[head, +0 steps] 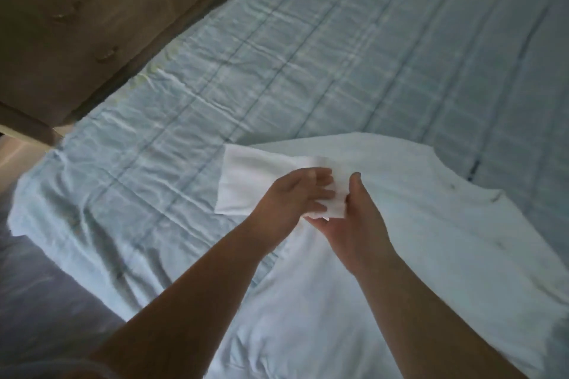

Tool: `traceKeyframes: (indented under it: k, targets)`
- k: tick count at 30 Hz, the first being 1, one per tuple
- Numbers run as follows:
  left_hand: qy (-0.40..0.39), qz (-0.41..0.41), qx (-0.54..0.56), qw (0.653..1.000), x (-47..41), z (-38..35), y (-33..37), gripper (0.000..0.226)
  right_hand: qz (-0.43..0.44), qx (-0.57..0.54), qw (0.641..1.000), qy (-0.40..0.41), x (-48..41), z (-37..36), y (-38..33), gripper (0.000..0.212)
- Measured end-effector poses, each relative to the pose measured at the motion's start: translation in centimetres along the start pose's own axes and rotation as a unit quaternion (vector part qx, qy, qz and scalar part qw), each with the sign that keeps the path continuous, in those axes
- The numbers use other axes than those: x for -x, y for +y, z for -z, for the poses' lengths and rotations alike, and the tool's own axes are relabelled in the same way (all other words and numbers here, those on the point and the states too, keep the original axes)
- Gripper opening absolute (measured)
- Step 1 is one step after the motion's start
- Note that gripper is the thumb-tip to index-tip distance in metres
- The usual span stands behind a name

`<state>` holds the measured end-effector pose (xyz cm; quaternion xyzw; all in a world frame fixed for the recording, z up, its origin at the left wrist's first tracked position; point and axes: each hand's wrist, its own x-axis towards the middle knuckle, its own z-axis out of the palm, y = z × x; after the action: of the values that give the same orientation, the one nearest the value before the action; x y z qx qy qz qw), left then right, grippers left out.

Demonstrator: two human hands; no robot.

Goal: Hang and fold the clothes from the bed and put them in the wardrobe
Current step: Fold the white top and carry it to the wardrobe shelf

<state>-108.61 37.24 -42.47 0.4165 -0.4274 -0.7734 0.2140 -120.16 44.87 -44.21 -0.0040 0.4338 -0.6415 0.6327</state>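
Left hand point(295, 197) and right hand point(354, 224) pinch the sleeve point(246, 181) (flat, white) of a T-shirt point(415, 224).

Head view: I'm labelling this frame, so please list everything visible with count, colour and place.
T-shirt: one, white, spread on the bedspread at lower right, one sleeve lifted.
bedspread: one, pale blue, quilted, across most of the view.
upholstered panel: one, brown, buttoned, upper left past the bedspread's edge.
floor: grey, lower left.
left hand: one, bare, grips the lifted sleeve.
right hand: one, bare, holds the same sleeve.
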Motion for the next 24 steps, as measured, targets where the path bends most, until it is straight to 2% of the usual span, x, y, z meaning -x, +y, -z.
traceKeyframes:
  k: [1,2,3,4,6,8,10,11,13,19,24]
  targets:
    - [-0.008,-0.009,-0.014,1.000,-0.2,-1.8,-1.0,0.019,0.010,0.013,1.000,0.025,0.8,2.0,-1.3,0.052]
    - [0.005,-0.039,-0.073,0.997,-0.3,-3.5,-2.1,0.023,0.025,0.045,0.996,0.070,1.5,3.9,-2.4,0.042]
    - [0.025,-0.082,-0.163,0.983,-0.4,-4.6,-3.2,0.029,0.043,0.078,0.989,0.121,2.1,5.8,-3.5,0.033]
    - [0.040,-0.132,-0.263,0.955,-0.5,-5.6,-4.4,0.036,0.057,0.109,0.978,0.169,2.9,7.6,-4.5,0.030]
    - [0.044,-0.243,-0.448,0.859,-0.9,-6.9,-6.8,0.047,0.078,0.164,0.951,0.250,4.4,10.8,-6.1,0.027]
    - [0.018,-0.301,-0.583,0.754,-1.7,-8.5,-9.0,0.053,0.095,0.237,0.909,0.330,6.1,14.8,-7.7,0.022]
    - [-0.013,-0.288,-0.679,0.675,-2.1,-10.4,-10.5,0.058,0.116,0.348,0.837,0.406,7.9,19.2,-9.1,0.026]
    - [-0.028,-0.272,-0.714,0.644,-2.4,-11.3,-11.2,0.059,0.121,0.398,0.797,0.439,8.8,21.0,-9.7,0.028]
    - [-0.051,-0.247,-0.762,0.596,-3.1,-12.8,-12.7,0.061,0.106,0.447,0.745,0.483,10.7,24.6,-10.8,0.027]
    - [-0.077,-0.178,-0.824,0.532,-5.5,-15.4,-15.3,0.062,0.075,0.519,0.686,0.504,14.7,30.7,-11.0,0.022]
    - [-0.092,-0.141,-0.833,0.527,-6.4,-15.9,-16.1,0.067,0.062,0.501,0.687,0.523,15.4,33.3,-9.7,0.021]
